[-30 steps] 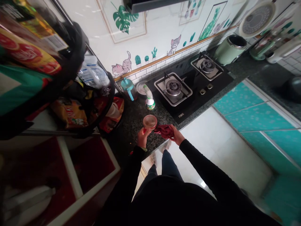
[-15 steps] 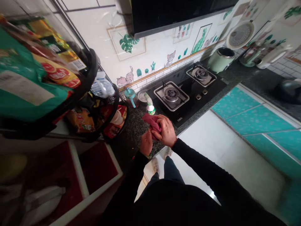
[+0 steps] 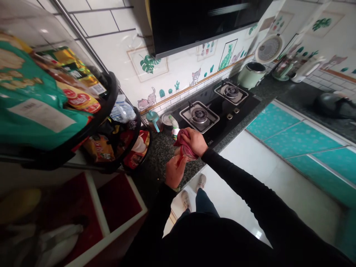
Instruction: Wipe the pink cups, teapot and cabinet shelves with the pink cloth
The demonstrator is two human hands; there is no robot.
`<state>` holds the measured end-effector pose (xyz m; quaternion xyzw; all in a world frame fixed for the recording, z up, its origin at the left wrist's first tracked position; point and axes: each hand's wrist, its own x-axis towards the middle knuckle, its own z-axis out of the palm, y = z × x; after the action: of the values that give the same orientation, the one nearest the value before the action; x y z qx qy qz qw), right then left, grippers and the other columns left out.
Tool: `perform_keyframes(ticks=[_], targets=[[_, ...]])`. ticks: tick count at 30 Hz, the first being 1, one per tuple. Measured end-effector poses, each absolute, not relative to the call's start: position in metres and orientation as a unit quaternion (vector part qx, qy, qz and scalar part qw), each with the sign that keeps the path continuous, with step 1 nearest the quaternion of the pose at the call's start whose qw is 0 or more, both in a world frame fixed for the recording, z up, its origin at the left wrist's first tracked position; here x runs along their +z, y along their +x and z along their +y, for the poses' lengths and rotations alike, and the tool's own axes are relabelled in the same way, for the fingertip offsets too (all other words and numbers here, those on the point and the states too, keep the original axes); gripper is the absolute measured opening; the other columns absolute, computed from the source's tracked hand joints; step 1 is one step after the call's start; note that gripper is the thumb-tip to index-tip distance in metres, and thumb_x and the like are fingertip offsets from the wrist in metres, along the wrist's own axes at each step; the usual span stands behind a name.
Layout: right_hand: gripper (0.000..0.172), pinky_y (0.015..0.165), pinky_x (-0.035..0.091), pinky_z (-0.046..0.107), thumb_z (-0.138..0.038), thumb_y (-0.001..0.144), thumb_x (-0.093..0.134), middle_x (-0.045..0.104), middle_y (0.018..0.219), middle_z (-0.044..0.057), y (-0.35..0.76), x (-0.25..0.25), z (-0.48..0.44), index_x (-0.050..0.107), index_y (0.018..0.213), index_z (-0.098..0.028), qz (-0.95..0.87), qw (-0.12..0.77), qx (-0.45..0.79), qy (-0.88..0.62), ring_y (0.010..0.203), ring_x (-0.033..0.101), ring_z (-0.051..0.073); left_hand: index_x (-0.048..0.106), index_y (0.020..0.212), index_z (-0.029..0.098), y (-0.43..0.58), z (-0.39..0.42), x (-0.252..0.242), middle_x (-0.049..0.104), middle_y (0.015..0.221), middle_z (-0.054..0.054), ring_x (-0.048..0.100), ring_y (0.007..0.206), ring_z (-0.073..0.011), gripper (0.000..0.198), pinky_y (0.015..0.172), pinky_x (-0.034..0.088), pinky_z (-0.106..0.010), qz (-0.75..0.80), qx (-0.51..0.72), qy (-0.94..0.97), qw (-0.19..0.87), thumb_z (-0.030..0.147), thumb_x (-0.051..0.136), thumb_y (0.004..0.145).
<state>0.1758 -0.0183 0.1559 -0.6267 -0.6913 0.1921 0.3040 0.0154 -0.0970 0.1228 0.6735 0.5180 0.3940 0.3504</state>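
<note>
The right hand (image 3: 197, 142) is now pushing the red cloth (image 3: 182, 136) around the side of the round thing (image 3: 189, 153), so a new part seems to be getting touched. The left hand's (image 3: 175, 171) grip is holding that thing over the table (image 3: 160, 148). The black rack (image 3: 113, 87) is carrying food packets (image 3: 83, 102).

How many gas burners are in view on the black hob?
2: one gas burner nearer the white-and-green bottle, the other nearer the mint-green cooker; neither is hidden.

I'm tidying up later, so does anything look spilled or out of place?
Tiny yellowish specks dot the dark counter near the left hand, like stray crumbs, though too small to identify. Nothing else stands out.
</note>
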Motion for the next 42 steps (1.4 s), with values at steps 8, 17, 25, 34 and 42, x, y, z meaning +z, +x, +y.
perform_keyframes(ticks=[8, 17, 25, 34, 42], targets=[[0.041, 0.08, 0.047, 0.03, -0.051, 0.1, 0.053, 0.073, 0.092, 0.005, 0.216, 0.144, -0.004, 0.072, 0.106, -0.015, -0.591, 0.36, 0.327, -0.644, 0.083, 0.061, 0.018, 0.05, 0.068, 0.02, 0.001, -0.112, 0.142, 0.051, 0.067, 0.003, 0.047, 0.066, -0.013, 0.038, 0.066, 0.036, -0.027, 0.488, 0.401, 0.676, 0.38, 0.044, 0.059, 0.096], [0.033, 0.114, 0.044, 0.046, -0.048, 0.102, 0.056, 0.068, 0.129, 0.009, 0.203, 0.202, -0.079, 0.074, 0.119, -0.027, -0.823, 0.339, 0.232, -0.392, 0.126, 0.058, 0.026, 0.061, 0.069, 0.02, 0.002, -0.11, 0.142, 0.063, 0.074, -0.001, 0.056, 0.074, -0.0161, 0.026, 0.072, 0.042, -0.029, 0.491, 0.363, 0.706, 0.359, 0.034, 0.076, 0.086], [0.03, 0.094, 0.054, 0.037, -0.046, 0.099, 0.061, 0.068, 0.11, 0.009, 0.188, 0.183, -0.054, 0.076, 0.112, -0.023, -0.843, 0.312, 0.294, -0.325, 0.104, 0.064, 0.022, 0.056, 0.065, 0.019, -0.001, -0.116, 0.144, 0.053, 0.063, 0.004, 0.045, 0.063, -0.0117, 0.027, 0.063, 0.038, -0.025, 0.498, 0.401, 0.625, 0.448, 0.034, 0.073, 0.082], [0.044, 0.1, 0.052, 0.033, -0.056, 0.098, 0.055, 0.072, 0.113, 0.007, 0.167, 0.168, -0.064, 0.069, 0.116, -0.019, -0.565, 0.485, 0.447, -0.496, 0.106, 0.065, 0.02, 0.048, 0.065, 0.02, -0.006, -0.118, 0.142, 0.043, 0.061, 0.007, 0.038, 0.061, -0.01, 0.035, 0.059, 0.035, -0.022, 0.561, 0.471, 0.499, 0.463, 0.041, 0.071, 0.079], [0.031, 0.118, 0.043, 0.043, -0.041, 0.103, 0.051, 0.061, 0.131, 0.013, 0.128, 0.164, -0.097, 0.067, 0.12, -0.021, -0.539, 0.601, 0.25, -0.535, 0.129, 0.057, 0.024, 0.052, 0.067, 0.021, 0.007, -0.111, 0.15, 0.051, 0.062, 0.006, 0.044, 0.062, -0.0111, 0.031, 0.062, 0.039, -0.023, 0.589, 0.51, 0.488, 0.393, 0.04, 0.071, 0.082]])
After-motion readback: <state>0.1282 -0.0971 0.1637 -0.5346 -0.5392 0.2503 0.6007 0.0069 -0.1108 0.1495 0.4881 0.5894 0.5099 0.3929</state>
